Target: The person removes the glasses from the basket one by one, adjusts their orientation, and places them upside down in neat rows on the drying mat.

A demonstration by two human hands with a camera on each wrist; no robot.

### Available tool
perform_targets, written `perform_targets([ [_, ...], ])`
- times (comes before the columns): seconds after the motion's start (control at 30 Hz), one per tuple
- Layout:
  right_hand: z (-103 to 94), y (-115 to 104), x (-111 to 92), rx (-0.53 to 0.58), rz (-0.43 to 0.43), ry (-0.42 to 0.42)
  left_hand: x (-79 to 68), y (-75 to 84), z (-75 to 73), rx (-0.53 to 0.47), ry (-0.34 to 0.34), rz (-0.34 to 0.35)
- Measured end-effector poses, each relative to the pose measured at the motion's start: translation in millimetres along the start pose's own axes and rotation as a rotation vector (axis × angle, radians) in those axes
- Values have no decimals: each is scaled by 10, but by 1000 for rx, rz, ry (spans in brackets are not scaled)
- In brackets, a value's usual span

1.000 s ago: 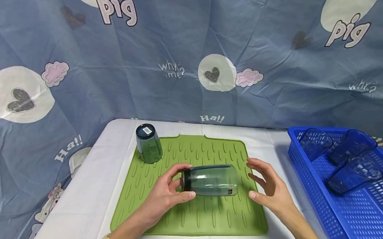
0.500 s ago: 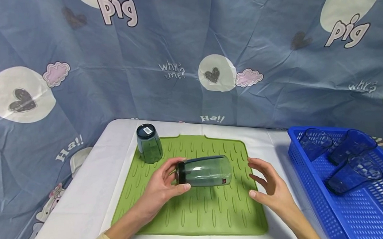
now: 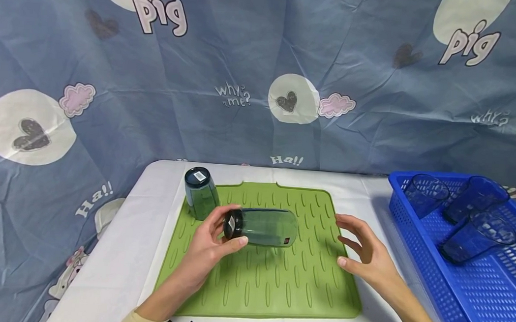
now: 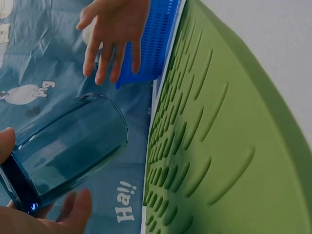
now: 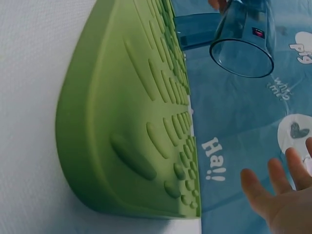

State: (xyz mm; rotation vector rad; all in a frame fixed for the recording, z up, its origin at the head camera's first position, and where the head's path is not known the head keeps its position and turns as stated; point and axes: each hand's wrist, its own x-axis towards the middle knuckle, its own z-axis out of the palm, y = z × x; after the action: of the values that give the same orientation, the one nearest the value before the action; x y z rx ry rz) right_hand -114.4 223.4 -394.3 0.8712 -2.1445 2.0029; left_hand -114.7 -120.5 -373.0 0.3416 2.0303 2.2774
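Observation:
My left hand [image 3: 206,244] grips a tinted drinking glass [image 3: 267,227] round its dark base, which carries a white label. The glass lies sideways in the air over the green ribbed mat [image 3: 276,290], its mouth pointing right. In the right wrist view the open rim of the held glass [image 5: 243,53] shows, with a small red sticker on its side. My right hand [image 3: 365,254] hovers over the mat's right edge, fingers spread and holding nothing. A second glass [image 3: 201,197] stands upside down at the mat's back left corner, just behind my left hand.
At the right stands a blue perforated plastic basket [image 3: 449,296] with three glasses [image 3: 479,236] in its back part. White cloth [image 3: 115,251] covers the table round the mat. A patterned blue curtain [image 3: 242,135] hangs behind the table.
My left hand has carried the glass left and slightly back, toward the standing glass, and its base label has turned into sight. My right hand has stayed nearly still.

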Motion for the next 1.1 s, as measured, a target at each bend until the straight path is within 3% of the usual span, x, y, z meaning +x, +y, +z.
perform_targets([
  [0.37, -20, 14, 16, -13, -88, -7, 47, 32, -113, 12, 22, 25],
  [0.63, -49, 24, -17, -70, 20, 14, 97, 36, -123, 61, 98, 50],
  [0.8, -64, 48, -24, -81, 13, 15, 126, 32, -113, 92, 119, 82],
  [1.1, -78, 42, -9, -60, -56, -6, 265, 71, -77, 247, 123, 157],
])
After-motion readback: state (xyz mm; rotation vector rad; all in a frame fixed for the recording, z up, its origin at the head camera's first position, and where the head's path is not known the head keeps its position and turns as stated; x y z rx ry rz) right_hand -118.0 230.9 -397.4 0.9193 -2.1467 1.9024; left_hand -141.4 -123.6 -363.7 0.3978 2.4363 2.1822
